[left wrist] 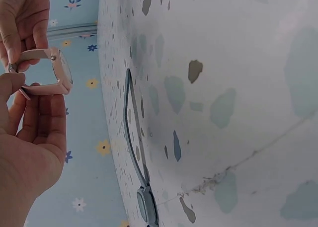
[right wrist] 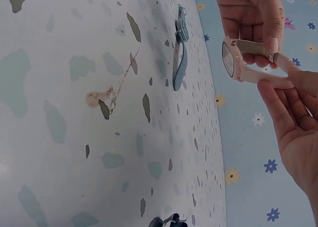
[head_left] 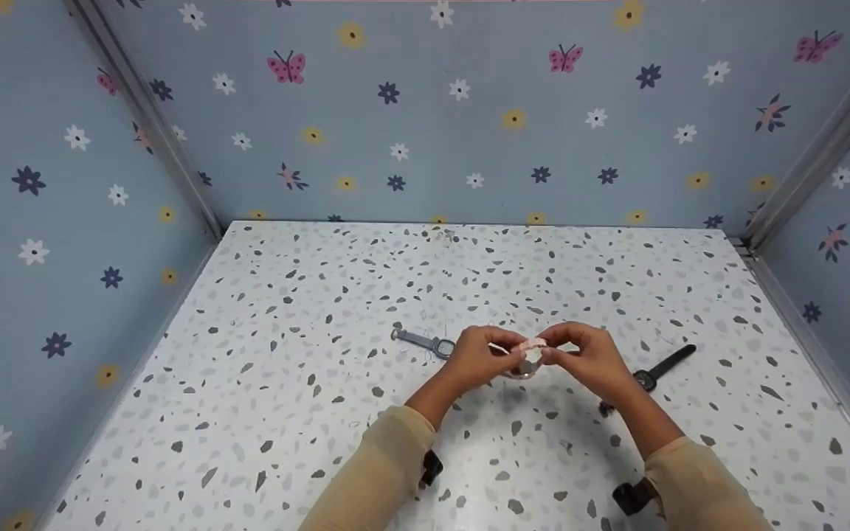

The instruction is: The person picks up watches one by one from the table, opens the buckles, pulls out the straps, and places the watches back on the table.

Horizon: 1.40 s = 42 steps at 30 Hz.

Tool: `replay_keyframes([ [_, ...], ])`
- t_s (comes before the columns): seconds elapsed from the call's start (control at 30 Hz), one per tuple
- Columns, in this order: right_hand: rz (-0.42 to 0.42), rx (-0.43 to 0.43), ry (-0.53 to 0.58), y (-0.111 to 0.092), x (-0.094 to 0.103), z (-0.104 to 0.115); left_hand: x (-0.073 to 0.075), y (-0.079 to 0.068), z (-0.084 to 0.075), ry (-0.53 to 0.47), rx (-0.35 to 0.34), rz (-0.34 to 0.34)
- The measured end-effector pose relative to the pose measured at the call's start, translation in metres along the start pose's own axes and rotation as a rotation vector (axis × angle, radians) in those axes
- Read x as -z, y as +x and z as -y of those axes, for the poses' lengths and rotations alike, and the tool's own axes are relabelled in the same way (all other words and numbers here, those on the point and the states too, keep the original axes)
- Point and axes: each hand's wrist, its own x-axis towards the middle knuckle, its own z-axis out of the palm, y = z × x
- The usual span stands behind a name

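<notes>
Both hands hold a pale pink wristwatch [head_left: 534,344] above the table, its strap bent round into a loop. In the left wrist view the watch's round case [left wrist: 61,70] faces away from the palms. My left hand [head_left: 478,359] pinches one end of the strap between thumb and fingers. Opposite it, my right hand [head_left: 589,359] pinches the other strap end, with the fingertips of both hands close together at the metal buckle [right wrist: 273,57]. The right wrist view shows the strap ends meeting there, partly hidden by the thumbs.
A blue-grey watch [head_left: 419,341] lies on the speckled white table [head_left: 307,295], left of the hands. To the right, a black watch [head_left: 665,364] lies partly behind the right forearm. Flower-patterned panels [head_left: 454,110] enclose the table at the back and sides.
</notes>
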Motion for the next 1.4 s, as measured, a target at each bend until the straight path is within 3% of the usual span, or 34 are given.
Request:
replay_keyframes([
  [0.27,0.003,-0.002,-0.01,-0.004,-0.002,0.025,-0.001,0.0,-0.001,0.049,0.006,-0.005],
  [0.67,-0.007,-0.004,-0.019,-0.004,-0.002,0.028,0.001,-0.001,0.001,0.044,0.022,0.002],
  [0.87,-0.014,-0.013,-0.017,-0.004,-0.001,0.029,0.0,0.007,0.022,0.074,0.023,-0.009],
  [1.07,-0.012,0.031,-0.008,-0.003,0.001,0.013,0.001,-0.003,0.006,0.076,-0.012,-0.02],
  [1.27,-0.004,0.098,-0.009,-0.002,0.003,-0.003,0.001,-0.005,0.005,0.053,-0.002,-0.037],
  [1.4,-0.032,0.115,-0.096,-0.002,0.003,-0.002,0.001,-0.005,0.003,0.061,-0.025,-0.081],
])
